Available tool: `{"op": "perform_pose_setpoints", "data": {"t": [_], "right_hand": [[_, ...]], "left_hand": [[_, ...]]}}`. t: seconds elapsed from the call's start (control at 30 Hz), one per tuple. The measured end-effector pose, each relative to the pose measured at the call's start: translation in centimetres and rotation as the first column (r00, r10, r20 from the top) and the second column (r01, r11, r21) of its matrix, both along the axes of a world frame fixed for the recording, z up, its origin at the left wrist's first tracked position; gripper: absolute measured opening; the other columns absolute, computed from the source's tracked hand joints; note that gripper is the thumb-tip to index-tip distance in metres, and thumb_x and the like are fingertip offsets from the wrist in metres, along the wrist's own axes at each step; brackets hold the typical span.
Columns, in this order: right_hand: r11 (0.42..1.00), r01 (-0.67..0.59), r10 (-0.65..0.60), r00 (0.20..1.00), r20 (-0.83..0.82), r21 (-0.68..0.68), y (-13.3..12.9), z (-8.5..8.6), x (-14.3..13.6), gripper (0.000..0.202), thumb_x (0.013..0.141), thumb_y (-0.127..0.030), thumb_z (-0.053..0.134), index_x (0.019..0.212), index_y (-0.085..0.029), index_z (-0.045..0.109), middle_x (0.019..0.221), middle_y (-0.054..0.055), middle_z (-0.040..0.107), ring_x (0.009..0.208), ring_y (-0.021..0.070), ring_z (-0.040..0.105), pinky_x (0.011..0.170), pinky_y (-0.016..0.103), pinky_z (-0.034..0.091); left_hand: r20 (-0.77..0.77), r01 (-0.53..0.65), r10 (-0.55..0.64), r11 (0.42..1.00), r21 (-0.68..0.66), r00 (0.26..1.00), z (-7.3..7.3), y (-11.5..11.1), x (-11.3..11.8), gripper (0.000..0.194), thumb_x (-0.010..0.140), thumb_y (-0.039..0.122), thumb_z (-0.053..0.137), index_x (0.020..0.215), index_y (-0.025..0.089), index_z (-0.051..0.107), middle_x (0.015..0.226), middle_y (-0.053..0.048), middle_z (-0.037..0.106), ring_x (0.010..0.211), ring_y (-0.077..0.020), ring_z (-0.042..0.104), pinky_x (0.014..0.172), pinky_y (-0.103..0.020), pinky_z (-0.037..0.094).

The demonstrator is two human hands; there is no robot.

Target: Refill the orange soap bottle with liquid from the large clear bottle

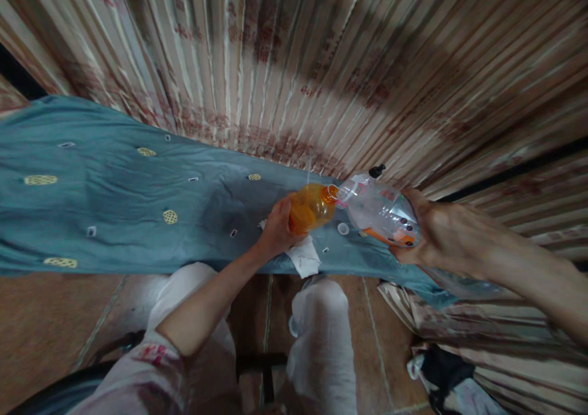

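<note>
My left hand (279, 226) is wrapped round an orange see-through bottle (311, 210), whose neck points right. In my right hand (420, 225) is a larger clear plastic bottle (383, 210), tipped sideways with its mouth toward the left. The two bottle mouths meet or nearly meet; I cannot tell whether they touch. Some orange shows along the lower side of the clear bottle. A white tissue (304, 257) lies below the orange bottle, by my left hand. A small white cap (343, 228) rests on the cloth beneath the clear bottle's neck.
A teal cloth (124, 201) with yellow patterns covers the long surface before me. Behind it hangs a pleated curtain (257, 66). A black nozzle-like top (377, 171) shows behind the clear bottle. Dark and pale fabric (445, 369) lies on the tiled floor at right.
</note>
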State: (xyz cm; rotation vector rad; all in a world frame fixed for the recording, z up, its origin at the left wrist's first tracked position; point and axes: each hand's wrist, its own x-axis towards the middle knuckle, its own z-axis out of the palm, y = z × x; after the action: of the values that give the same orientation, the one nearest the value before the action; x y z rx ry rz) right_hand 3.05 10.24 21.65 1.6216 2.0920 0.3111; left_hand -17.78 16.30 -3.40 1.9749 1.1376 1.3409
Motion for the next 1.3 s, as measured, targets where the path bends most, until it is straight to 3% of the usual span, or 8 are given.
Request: {"op": "perform_pose_setpoints", "data": {"t": [0.33, 0.77, 0.97, 1.3], "right_hand": [[0.997, -0.039, 0.038, 0.999, 0.020, 0.063, 0.03, -0.51, 0.34, 0.053, 0.067, -0.050, 0.059, 0.111, -0.022, 0.049, 0.054, 0.000, 0.058, 0.052, 0.0250, 0.060, 0.046, 0.031, 0.034], [1.000, 0.009, -0.009, 1.000, 0.010, 0.010, -0.04, -0.17, -0.19, 0.057, 0.073, -0.052, 0.054, 0.114, -0.014, 0.046, 0.057, 0.003, 0.058, 0.056, 0.0270, 0.063, 0.050, 0.030, 0.036], [0.996, -0.046, 0.048, 0.998, -0.031, 0.079, -0.19, -0.48, -0.08, 0.050, 0.068, -0.046, 0.056, 0.112, -0.024, 0.045, 0.053, 0.000, 0.057, 0.052, 0.0274, 0.060, 0.047, 0.032, 0.035], [1.000, 0.028, -0.028, 0.999, 0.042, 0.008, 0.00, 0.03, -0.31, 0.060, 0.073, -0.053, 0.053, 0.117, -0.014, 0.044, 0.057, 0.003, 0.060, 0.059, 0.0287, 0.065, 0.050, 0.030, 0.036]], "left_hand": [[-0.017, -0.011, 0.011, 1.000, -0.008, 1.000, 0.05, 0.00, 0.02, 0.093, 0.060, 0.023, 0.079, 0.138, 0.018, 0.028, 0.133, -0.016, 0.050, 0.123, -0.0322, 0.050, 0.106, -0.050, 0.041], [0.000, -0.001, 0.001, 1.000, -0.024, 1.000, 0.01, -0.07, -0.03, 0.094, 0.059, 0.021, 0.079, 0.138, 0.018, 0.029, 0.134, -0.016, 0.048, 0.125, -0.0329, 0.048, 0.107, -0.050, 0.041], [-0.005, -0.004, 0.004, 1.000, -0.014, 1.000, 0.08, -0.07, 0.01, 0.092, 0.059, 0.021, 0.079, 0.137, 0.016, 0.030, 0.133, -0.017, 0.050, 0.124, -0.0327, 0.049, 0.106, -0.050, 0.041], [-0.002, -0.009, 0.009, 0.999, -0.046, 1.000, 0.19, -0.03, 0.04, 0.093, 0.057, 0.021, 0.080, 0.137, 0.014, 0.031, 0.133, -0.017, 0.050, 0.123, -0.0330, 0.049, 0.106, -0.050, 0.041]]}}
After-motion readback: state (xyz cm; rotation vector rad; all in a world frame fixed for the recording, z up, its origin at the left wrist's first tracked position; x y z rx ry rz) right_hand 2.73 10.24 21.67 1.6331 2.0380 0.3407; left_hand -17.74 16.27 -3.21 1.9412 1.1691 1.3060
